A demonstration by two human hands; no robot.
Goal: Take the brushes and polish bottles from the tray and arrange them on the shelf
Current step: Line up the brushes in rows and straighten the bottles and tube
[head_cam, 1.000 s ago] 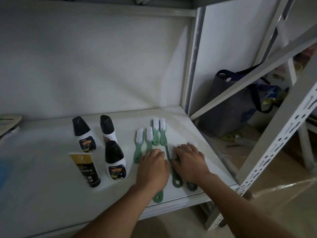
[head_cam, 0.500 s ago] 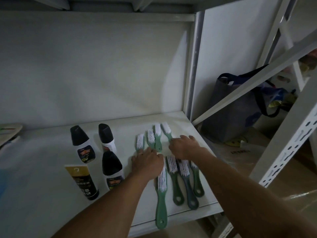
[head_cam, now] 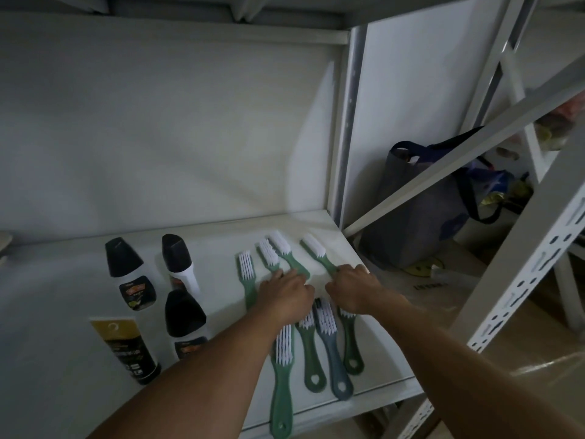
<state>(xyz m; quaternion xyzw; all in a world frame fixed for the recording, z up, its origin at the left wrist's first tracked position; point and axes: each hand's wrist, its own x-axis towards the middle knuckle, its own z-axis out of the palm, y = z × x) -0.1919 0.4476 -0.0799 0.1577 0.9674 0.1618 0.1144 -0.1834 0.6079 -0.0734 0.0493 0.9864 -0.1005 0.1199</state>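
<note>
Eight brushes with white bristles lie in two rows on the white shelf (head_cam: 63,312). In the back row, my left hand (head_cam: 285,296) is curled over the handles of two green brushes (head_cam: 285,250), with a third green brush (head_cam: 246,274) just left of it. My right hand (head_cam: 351,286) grips the handle of the rightmost back brush (head_cam: 316,251), which lies tilted. The front row (head_cam: 311,353) is partly hidden under my wrists; one brush there is grey-blue (head_cam: 334,353). Three black-capped polish bottles (head_cam: 122,274) and a gold-and-black tube (head_cam: 126,350) stand to the left.
The shelf's right upright post (head_cam: 351,122) and a diagonal brace (head_cam: 459,166) bound the right side. Beyond them a dark bag (head_cam: 421,223) sits on the floor. Another perforated rack post (head_cam: 522,274) stands at the right. A pale object's edge (head_cam: 4,242) shows at far left.
Both hands moved from the front brushes to the back row. The rightmost back brush has slid right and apart from the others, and the two middle ones now lie tilted.
</note>
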